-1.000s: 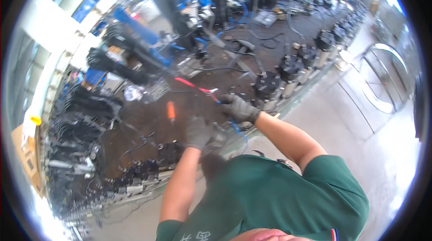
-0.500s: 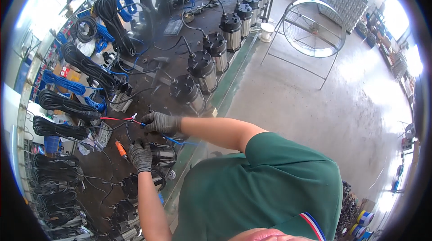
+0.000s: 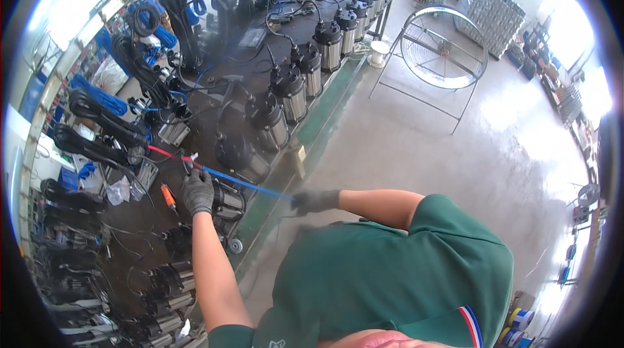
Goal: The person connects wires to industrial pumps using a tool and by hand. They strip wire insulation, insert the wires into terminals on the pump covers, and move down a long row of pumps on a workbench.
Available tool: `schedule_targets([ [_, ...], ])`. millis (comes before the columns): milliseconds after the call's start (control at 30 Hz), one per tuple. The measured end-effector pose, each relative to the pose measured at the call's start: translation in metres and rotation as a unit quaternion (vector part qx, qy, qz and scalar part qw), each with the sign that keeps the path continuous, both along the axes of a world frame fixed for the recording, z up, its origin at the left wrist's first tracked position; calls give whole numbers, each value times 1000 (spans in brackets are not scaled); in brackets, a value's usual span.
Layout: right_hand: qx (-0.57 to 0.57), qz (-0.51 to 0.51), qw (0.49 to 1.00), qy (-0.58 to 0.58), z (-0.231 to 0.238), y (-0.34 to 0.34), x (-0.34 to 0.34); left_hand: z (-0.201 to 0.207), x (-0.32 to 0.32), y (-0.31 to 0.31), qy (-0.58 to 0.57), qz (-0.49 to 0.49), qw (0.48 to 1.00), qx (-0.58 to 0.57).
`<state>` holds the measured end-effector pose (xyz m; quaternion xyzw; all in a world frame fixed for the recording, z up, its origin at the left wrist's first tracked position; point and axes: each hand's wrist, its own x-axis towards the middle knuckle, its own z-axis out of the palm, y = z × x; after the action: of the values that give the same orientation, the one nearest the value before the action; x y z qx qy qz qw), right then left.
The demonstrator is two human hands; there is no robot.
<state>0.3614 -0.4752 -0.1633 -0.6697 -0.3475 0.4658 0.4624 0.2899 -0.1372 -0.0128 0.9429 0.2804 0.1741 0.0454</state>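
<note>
A blue wire [image 3: 250, 184] runs taut between my two grey-gloved hands. My left hand [image 3: 198, 193] is closed near the wire's far end, just below a small white piece [image 3: 194, 157]. From there a red wire [image 3: 166, 151] leads left to a coiled black cable [image 3: 107, 117]. What exactly the left fingers pinch is partly hidden. Out past the bench edge, my right hand [image 3: 315, 200], smeared by motion, is closed on the other end of the blue wire. A steel and black pump [image 3: 229, 200] lies beside my left hand, and an orange-handled tool [image 3: 169, 198] rests left of it.
Several upright pumps [image 3: 288, 92] line the edge of the dark bench [image 3: 140, 234], with black cable coils along its far side. More pumps [image 3: 168, 283] lie at the near end. A large floor fan [image 3: 444, 49] and a white spool [image 3: 378, 54] stand to the right.
My right hand has swung right, away from the bench, and the blue wire is now stretched between the hands. My left hand has moved up slightly to the wires. The view has shifted.
</note>
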Motion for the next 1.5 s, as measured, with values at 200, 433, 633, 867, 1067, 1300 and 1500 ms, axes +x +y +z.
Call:
schedule_targets([
  [200,-154,52,959,-232,-41,-122,2,9,1,0,49,6,998,-29],
  [433,-317,16,917,-241,-51,-193,17,10,5,-9,71,30,997,-5],
  [633,-317,-30,913,-254,-49,-218,56,13,13,-13,91,72,993,17],
  [867,-244,-175,882,-365,4,-232,168,-7,-13,-6,-6,85,993,79],
  [1067,-31,-225,959,-169,13,-231,297,-14,0,-63,-87,162,975,122],
  [1300,36,-263,964,5,-17,-373,335,-113,69,-258,-274,133,953,-7],
  [1500,-93,-447,858,234,-86,-561,321,-244,138,-377,-174,37,965,-193],
])
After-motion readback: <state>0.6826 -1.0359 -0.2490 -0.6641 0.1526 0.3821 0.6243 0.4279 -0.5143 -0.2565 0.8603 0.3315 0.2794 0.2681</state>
